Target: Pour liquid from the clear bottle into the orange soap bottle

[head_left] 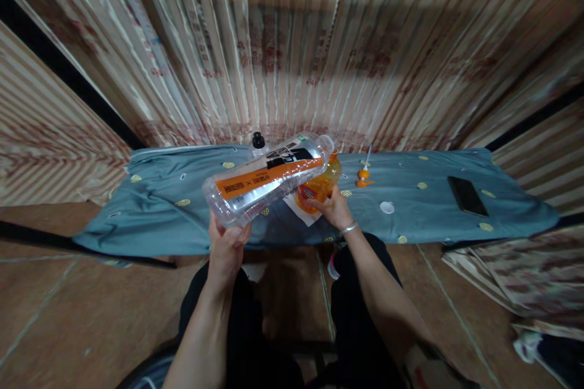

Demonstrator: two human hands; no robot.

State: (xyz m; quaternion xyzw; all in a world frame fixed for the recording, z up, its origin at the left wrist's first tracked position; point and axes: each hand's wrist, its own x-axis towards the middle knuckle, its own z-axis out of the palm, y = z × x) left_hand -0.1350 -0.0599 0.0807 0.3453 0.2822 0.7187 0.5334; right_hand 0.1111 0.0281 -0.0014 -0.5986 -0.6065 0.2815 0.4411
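My left hand (227,246) is closed round the lower end of a large clear plastic bottle (269,179) with an orange and black label. The bottle is tilted, its neck up to the right, over the top of an orange bottle (317,188). Around that orange bottle my right hand (335,209) is wrapped; it stands over a white tissue (303,214) on the cloth. Whether liquid runs between the two bottles I cannot tell. An orange pump head (364,176) with its clear tube lies to the right of my right hand.
A blue-green patterned cloth (150,206) covers the narrow table. Behind the large bottle stands a clear bottle with a black cap (258,141). A round white cap (387,207) and a black phone (468,196) lie on the right. Striped curtains (292,42) hang close behind.
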